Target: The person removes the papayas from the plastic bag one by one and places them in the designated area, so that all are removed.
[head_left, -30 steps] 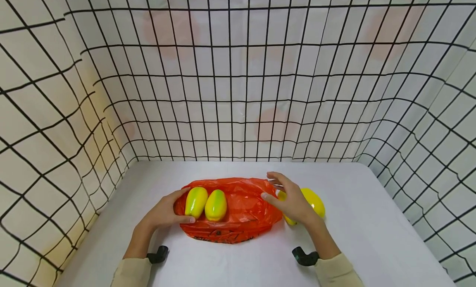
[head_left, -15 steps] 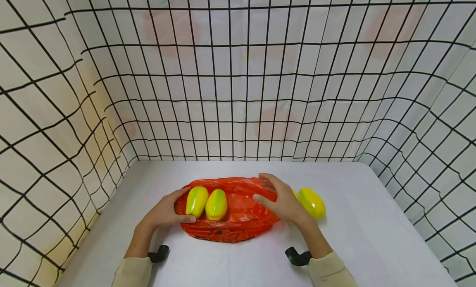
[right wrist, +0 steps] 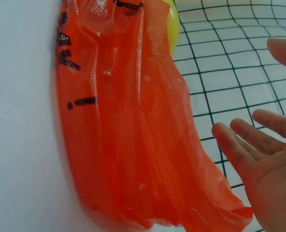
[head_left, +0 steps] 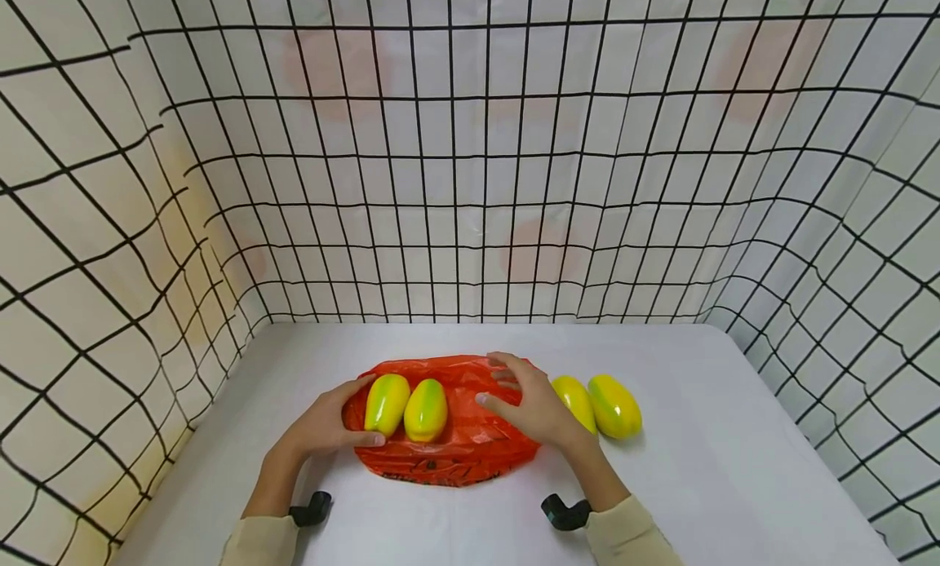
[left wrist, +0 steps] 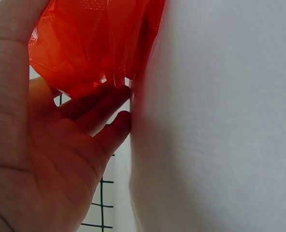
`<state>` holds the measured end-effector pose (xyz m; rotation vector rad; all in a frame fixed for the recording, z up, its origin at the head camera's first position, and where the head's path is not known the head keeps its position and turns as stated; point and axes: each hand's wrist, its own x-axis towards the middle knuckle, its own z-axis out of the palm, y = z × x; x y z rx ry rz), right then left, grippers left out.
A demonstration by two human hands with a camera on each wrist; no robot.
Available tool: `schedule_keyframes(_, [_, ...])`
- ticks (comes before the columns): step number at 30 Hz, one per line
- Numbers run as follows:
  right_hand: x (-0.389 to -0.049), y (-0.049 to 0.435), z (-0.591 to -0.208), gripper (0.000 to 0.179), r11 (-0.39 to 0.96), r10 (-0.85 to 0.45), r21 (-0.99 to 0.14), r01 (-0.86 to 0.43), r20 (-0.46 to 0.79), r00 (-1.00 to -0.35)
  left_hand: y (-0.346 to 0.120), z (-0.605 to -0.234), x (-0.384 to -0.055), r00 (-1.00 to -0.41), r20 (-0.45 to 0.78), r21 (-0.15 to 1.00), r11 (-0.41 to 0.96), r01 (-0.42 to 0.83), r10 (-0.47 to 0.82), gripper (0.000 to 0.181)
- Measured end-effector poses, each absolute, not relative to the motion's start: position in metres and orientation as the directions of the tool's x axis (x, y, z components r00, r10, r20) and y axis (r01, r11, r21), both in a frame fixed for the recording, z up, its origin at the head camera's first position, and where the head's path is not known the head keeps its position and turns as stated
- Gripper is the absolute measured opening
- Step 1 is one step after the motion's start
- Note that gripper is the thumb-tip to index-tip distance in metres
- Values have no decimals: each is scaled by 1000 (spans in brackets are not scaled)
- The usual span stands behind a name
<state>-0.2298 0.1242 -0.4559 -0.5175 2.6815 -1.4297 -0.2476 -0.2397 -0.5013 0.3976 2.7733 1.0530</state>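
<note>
A red plastic bag [head_left: 470, 419] with black print lies spread on the white table. Two glossy yellow-green mango-shaped fruits, a left one [head_left: 387, 404] and a right one [head_left: 425, 411], lie at its left part. My left hand [head_left: 323, 423] cups that end, thumb in front and fingers behind; in the left wrist view its loosely extended fingers [left wrist: 111, 135] touch the bag. My right hand [head_left: 539, 407] hovers over or beside the bag's right end, fingers spread and holding nothing. In the right wrist view it stands apart from most of the bag, near its lower corner.
Right of my right hand, two more yellow fruits, one partly hidden [head_left: 575, 401] and one in full view [head_left: 615, 406], lie side by side on the table [head_left: 734, 468]. Black wire mesh [head_left: 470, 223] over white sheeting encloses the back and sides.
My right hand has moved left from the two right-hand fruits to over the bag's right part, uncovering those fruits. My left hand and the two fruits at the bag's left have stayed put.
</note>
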Motion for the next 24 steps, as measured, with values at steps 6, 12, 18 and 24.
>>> schedule_keyframes(6, [-229, 120, -458, 77, 491, -346, -831, -261, 89, -934, -240, -503, -247, -956, -45, 654, 732, 190, 289, 101])
schedule_keyframes(12, [-229, 112, -460, 77, 492, -343, -835, -246, 73, -936, -239, -504, -248, -954, -47, 664, 722, 192, 297, 100])
schedule_keyframes(18, [-229, 103, -464, 78, 519, -354, -816, -254, 65, -933, -239, -505, -248, -957, -48, 650, 737, 187, 285, 103])
schedule_keyframes(24, [-230, 93, -466, 78, 517, -370, -818, -254, 54, -927, -239, -505, -248, -958, -49, 660, 729, 182, 283, 103])
